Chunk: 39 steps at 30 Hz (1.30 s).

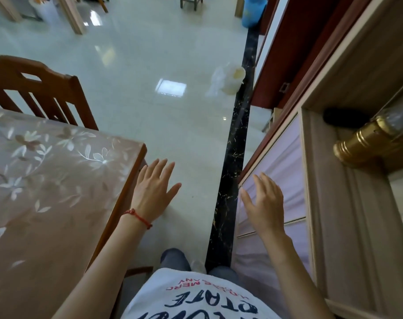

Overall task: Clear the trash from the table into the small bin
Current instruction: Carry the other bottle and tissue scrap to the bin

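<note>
Glossy pale tile floor [149, 65], wooden chair [34, 88], beige cabinet [334, 203]

There is just one camera, and it sits up on the person's head, looking forward and steeply down. The left hand [153, 189] and right hand [263, 203] are close below it, with the corner of the surface [57, 180] at the left and a cabinet [322, 203] at the right. The shiny floor [161, 65] stretches far away at the top, and the wide lens bends straight edges near the sides.
</note>
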Each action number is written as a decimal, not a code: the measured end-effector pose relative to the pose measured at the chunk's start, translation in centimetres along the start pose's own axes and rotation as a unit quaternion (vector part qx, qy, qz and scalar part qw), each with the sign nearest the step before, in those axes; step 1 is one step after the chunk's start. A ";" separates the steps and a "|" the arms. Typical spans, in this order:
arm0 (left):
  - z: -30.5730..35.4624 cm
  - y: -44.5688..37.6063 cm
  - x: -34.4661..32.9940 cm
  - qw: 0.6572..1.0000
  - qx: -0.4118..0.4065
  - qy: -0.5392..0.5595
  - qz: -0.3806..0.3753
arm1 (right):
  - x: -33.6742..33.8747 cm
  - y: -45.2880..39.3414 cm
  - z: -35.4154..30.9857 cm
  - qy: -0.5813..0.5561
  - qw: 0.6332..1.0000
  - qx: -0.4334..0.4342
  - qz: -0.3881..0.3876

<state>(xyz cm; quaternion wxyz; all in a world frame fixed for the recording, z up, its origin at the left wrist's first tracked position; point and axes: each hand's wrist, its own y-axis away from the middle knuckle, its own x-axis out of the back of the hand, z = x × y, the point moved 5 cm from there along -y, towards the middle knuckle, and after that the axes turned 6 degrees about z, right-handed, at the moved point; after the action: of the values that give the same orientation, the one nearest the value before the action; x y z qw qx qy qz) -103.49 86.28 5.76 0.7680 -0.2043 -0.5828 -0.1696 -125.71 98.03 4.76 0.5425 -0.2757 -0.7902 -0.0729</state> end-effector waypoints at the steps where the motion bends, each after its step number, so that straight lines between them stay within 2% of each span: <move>1: -0.1 -0.6 -0.1 1.000 0.002 -0.001 -0.004 | -0.2 -0.7 0.1 0.004 1.000 0.002 -0.002; 9: -2.2 -8.1 -1.2 0.999 0.000 -0.024 -0.022 | -2.7 -8.1 -1.3 0.027 0.999 0.017 -0.002; 24: -8.5 -27.5 -1.8 0.999 -0.001 -0.031 -0.026 | -7.8 -26.8 -5.7 0.056 0.998 0.029 -0.006; 39: -9.8 -46.0 -4.1 0.995 0.089 -0.037 -0.028 | -12.3 -49.3 -5.2 0.052 0.993 0.099 -0.023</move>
<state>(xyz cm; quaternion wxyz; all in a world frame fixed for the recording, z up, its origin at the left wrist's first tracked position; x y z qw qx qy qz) -119.40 41.88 4.79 0.7560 -0.1252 -0.6290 -0.1309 -143.69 50.20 4.85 0.6058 -0.1976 -0.7704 -0.0210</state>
